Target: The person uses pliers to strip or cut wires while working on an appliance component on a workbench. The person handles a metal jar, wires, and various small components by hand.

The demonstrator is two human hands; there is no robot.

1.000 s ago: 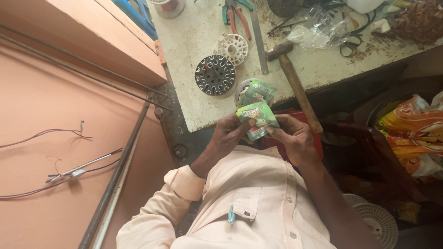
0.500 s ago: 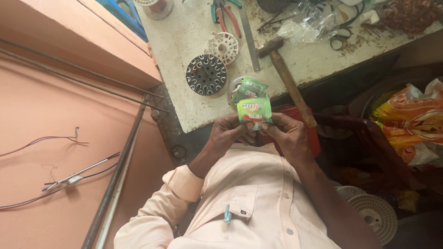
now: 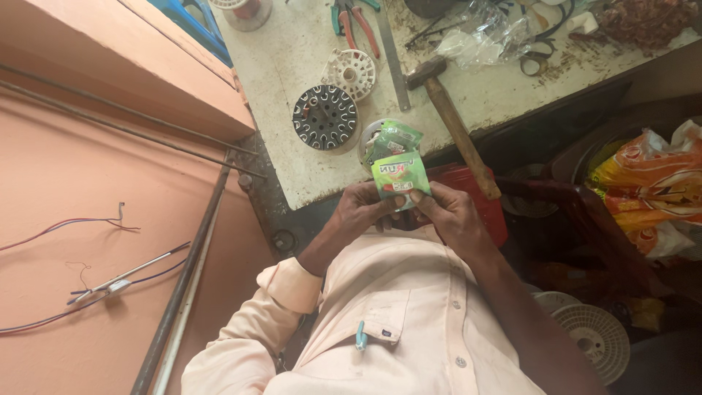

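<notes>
Green sachet pinched between left hand and right hand, above the workbench edge

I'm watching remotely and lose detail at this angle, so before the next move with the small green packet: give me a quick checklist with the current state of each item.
1. Green sachet held by both hands: ok, left hand and right hand pinch its lower edge.
2. Sachet torn open: cannot tell, the top edge looks whole but detail is too small.
3. Second green sachet accounted for: ok, it lies on the workbench edge just behind.
4. Hammer stable: not ok, its handle overhangs the bench edge near the right hand.
5. Dark slotted disc clear of the hands: ok, it lies flat on the bench, apart from them.
</notes>
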